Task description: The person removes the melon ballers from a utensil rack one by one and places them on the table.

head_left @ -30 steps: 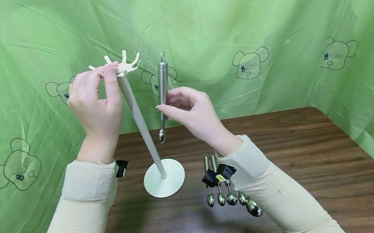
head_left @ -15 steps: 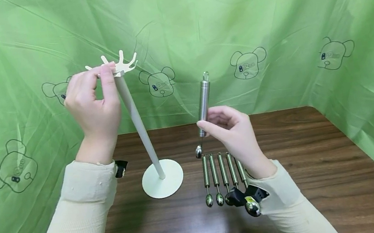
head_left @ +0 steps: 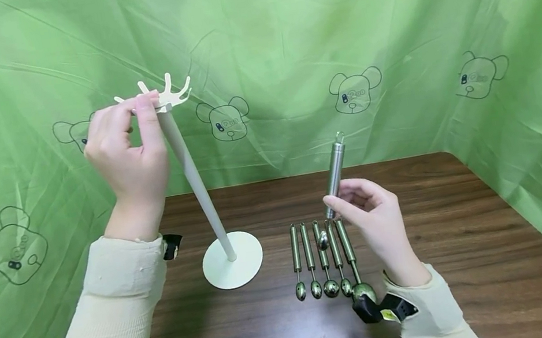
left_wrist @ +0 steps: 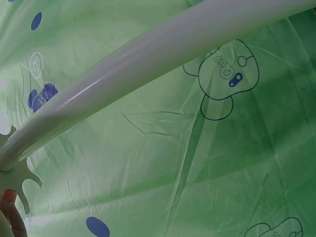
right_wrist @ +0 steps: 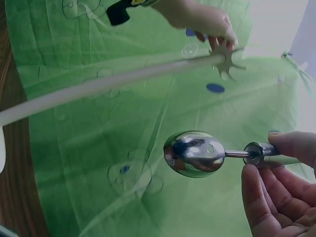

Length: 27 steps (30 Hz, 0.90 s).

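Observation:
My right hand (head_left: pixel 375 217) pinches the handle of a steel melon baller (head_left: pixel 335 171), its hanging loop up and its small oval bowl (right_wrist: pixel 194 154) down. In the right wrist view a small hole shows in that bowl. My left hand (head_left: pixel 129 155) pinches a prong at the top of a white hook stand (head_left: pixel 196 186), which leans to the left. Several more melon balls scoops (head_left: pixel 308 248) lie side by side on the table below my right hand, loops away from me. The held bowl overlaps them in the head view.
The stand's round white base (head_left: pixel 248 260) sits on the brown wooden table (head_left: pixel 475 232), left of the row of scoops. A green curtain (head_left: pixel 273 46) with bear-face prints surrounds the table at the back and both sides.
My right hand has moved right and down, carrying the melon baller away from the stand and over the row. My left hand stays on the stand's top.

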Motion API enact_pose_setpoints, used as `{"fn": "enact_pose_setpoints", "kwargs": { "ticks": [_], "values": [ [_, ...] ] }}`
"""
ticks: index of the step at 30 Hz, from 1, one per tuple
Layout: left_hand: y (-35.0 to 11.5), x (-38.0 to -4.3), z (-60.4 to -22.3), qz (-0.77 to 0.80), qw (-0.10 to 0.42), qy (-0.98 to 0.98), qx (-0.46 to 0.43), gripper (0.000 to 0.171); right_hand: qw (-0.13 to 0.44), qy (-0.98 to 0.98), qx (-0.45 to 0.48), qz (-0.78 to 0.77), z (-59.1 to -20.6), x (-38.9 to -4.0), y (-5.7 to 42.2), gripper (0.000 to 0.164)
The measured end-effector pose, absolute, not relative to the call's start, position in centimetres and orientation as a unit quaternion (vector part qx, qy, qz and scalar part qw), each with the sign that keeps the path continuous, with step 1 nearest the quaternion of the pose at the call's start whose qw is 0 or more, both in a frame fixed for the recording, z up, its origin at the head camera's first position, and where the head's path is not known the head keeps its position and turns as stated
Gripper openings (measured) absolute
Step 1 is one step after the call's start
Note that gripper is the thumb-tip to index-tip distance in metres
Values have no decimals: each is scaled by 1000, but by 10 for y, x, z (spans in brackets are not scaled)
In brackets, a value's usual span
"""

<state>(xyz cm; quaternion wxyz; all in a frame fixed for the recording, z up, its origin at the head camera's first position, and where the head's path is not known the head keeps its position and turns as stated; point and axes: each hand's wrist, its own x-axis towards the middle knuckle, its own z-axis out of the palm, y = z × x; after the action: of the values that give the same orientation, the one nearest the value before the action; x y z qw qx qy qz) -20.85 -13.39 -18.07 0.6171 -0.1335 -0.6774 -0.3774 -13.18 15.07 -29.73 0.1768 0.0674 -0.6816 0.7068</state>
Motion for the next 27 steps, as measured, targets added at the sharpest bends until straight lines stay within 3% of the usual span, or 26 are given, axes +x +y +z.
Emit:
{"fn": "enact_pose_setpoints", "kwargs": {
  "ticks": [15,27],
  "values": [
    [-132,-210,-182,-380,617,-677,-131,29,167,-715,-19,679,-340,-134,196,10],
    [-133,-210,-181,-380,619,-676,-126,30,76,-796,-35,599,-355,-148,222,37]
  ]
}}
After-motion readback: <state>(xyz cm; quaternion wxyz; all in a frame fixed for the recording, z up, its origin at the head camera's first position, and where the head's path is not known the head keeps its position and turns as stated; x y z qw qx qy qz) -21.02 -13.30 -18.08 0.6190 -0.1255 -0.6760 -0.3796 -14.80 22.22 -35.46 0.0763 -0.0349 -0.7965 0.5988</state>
